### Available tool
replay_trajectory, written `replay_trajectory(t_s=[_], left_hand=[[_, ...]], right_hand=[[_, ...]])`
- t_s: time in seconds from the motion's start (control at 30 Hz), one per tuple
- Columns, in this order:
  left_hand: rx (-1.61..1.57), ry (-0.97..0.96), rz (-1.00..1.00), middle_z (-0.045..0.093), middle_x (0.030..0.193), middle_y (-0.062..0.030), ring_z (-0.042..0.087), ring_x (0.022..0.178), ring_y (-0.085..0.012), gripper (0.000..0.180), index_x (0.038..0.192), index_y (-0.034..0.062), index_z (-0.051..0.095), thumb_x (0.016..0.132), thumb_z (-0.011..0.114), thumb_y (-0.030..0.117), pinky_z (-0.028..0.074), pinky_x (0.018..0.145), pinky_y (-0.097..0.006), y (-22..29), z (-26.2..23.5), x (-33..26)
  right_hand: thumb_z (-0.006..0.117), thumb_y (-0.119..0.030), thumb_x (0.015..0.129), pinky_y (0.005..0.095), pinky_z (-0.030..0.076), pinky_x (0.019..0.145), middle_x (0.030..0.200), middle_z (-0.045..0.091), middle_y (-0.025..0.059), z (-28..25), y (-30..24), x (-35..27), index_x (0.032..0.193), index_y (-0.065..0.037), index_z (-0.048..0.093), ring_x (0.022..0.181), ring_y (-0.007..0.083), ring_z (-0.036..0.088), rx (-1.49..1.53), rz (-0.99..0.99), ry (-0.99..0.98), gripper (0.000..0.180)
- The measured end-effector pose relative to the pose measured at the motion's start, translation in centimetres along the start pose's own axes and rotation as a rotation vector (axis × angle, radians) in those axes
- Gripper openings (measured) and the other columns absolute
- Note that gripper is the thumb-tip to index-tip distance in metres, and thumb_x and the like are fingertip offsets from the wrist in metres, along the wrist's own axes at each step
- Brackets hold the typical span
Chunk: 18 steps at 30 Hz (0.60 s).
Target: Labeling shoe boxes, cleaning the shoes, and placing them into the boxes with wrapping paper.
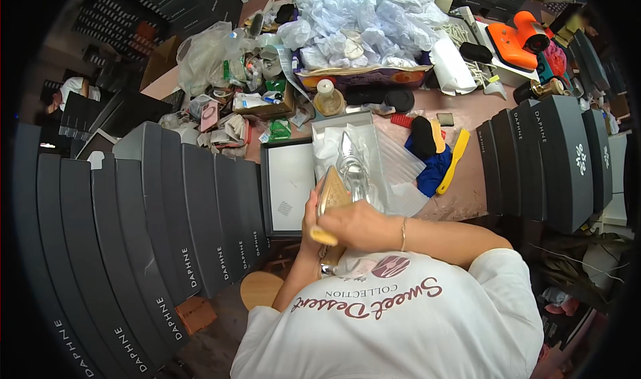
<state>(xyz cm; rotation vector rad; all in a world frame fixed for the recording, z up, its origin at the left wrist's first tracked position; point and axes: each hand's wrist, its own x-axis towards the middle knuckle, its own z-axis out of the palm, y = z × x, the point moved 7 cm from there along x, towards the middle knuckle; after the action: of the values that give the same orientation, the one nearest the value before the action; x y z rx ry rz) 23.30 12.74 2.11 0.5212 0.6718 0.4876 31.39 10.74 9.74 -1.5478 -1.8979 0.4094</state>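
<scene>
1. Left hand (pixel 310 213) was at the worktop's near edge, before the person's chest; its fingers grasped a shoe (pixel 332 193) along one side, tan sole turned up, pointed toe aimed at the far edge.
2. Right hand (pixel 354 223), bracelet (pixel 404 234) at the wrist, crossed in from the right over the sole. Fingers clenched on a pale yellow object (pixel 324 236); only a blurred, rounded end showed, kind not clear.
3. Silver shoe (pixel 353 168), pointed, lay on white paper in an open box (pixel 368 126), near edge of worktop (pixel 461 204). A dark-rimmed tray with pale inside (pixel 291 185) sat just left of it.
4. Right of the box: blue cloth (pixel 434 174), with a yellow-handled tool (pixel 454 162) beside it.
5. Beyond the box, a bottle (pixel 328 98); toward the far edge, crumpled white paper (pixel 360 28) heaped in a carton (pixel 364 79).
6. Dark boxes stood in rows by the left (pixel 160 205) and right (pixel 561 158) edges.
</scene>
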Motion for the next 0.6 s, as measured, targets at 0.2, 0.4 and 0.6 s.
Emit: replay_trajectory(t_s=[0.2, 0.4, 0.6], left_hand=[[-0.049, 0.067, 0.022, 0.057, 0.114, -0.013, 0.059, 0.1, -0.0251, 0.056, 0.14, 0.0108, 0.035, 0.097, 0.033, 0.047, 0.048, 0.088, -0.037, 0.0, -0.2, -0.1], [-0.252, -0.003, -0.12, 0.058, 0.113, -0.0153, 0.061, 0.096, -0.0269, 0.054, 0.131, 0.0079, 0.044, 0.097, 0.031, 0.047, 0.052, 0.083, -0.035, -2.1, -1.1, 0.7], [-0.133, -0.073, -0.157, 0.056, 0.116, -0.0166, 0.06, 0.099, -0.0264, 0.06, 0.13, 0.0035, 0.045, 0.095, 0.03, 0.05, 0.051, 0.086, -0.04, -1.3, 0.3, 1.2]], right_hand=[[0.064, -0.02, 0.073, 0.0408, 0.047, 0.051, 0.072, 0.055, 0.0048, 0.1, 0.2, 0.0, 0.084, -0.011, 0.05, 0.061, 0.0259, 0.061, -0.034, 0.047, 0.0, 0.02], [0.067, -0.022, 0.07, 0.04, 0.048, 0.05, 0.075, 0.056, 0.0039, 0.9, 4.3, 0.1, 0.084, -0.011, 0.049, 0.063, 0.0264, 0.062, -0.112, 0.211, -0.066, 0.025], [0.063, -0.018, 0.073, 0.0327, 0.047, 0.046, 0.073, 0.05, 0.0023, -2.1, 1.2, -3.2, 0.086, -0.012, 0.049, 0.062, 0.019, 0.061, -0.013, -0.089, 0.066, 0.02]])
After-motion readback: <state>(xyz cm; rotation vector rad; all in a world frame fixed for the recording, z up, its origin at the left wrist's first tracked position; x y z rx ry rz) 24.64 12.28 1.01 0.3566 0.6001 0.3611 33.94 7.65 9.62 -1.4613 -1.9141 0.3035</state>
